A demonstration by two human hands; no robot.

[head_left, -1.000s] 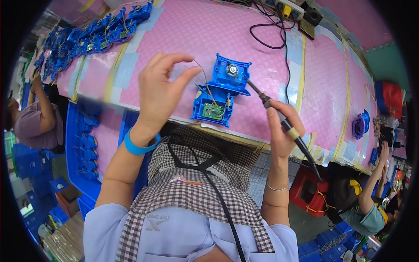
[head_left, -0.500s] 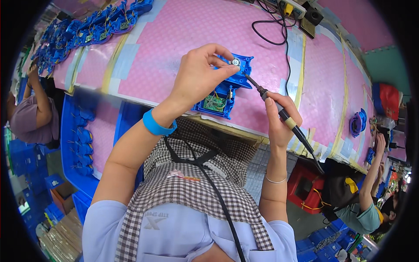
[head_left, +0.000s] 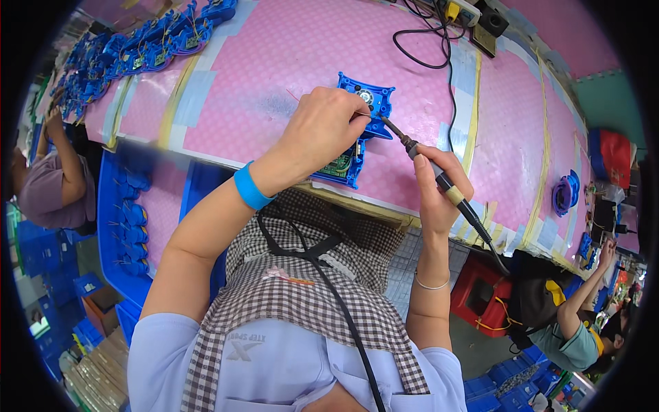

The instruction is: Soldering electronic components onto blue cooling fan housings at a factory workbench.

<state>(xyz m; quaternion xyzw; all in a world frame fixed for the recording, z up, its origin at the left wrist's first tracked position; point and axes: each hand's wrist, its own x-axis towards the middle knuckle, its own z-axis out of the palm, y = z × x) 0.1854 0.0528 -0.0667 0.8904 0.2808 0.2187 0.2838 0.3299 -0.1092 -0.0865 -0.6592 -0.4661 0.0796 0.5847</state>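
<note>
My right hand (head_left: 439, 184) grips a soldering iron (head_left: 410, 143) like a pen, its tip touching or just above the blue plastic shell (head_left: 385, 97) on the table. A round metal part (head_left: 366, 97), perhaps a small speaker, sits in that shell. The fingers of my left hand (head_left: 322, 127) are pinched at the shell's near-left side, close to the iron's tip. From that pinch a thin red wire (head_left: 294, 95) sticks out to the left. Below it, partly covered by my left hand, a second blue shell half holds a green circuit board (head_left: 338, 166).
Several blue shells with boards and wires (head_left: 161, 49) line the far left. A blue tray (head_left: 110, 226) of blue parts stands at lower left. The iron's black cord (head_left: 451, 103), a power strip (head_left: 467, 12) and a stand (head_left: 484, 40) lie behind. Other people work at both sides.
My left hand has turned over and closed in, uncovering more of the upper shell and round part. The shells shifted slightly left. The soldering iron has barely moved.
</note>
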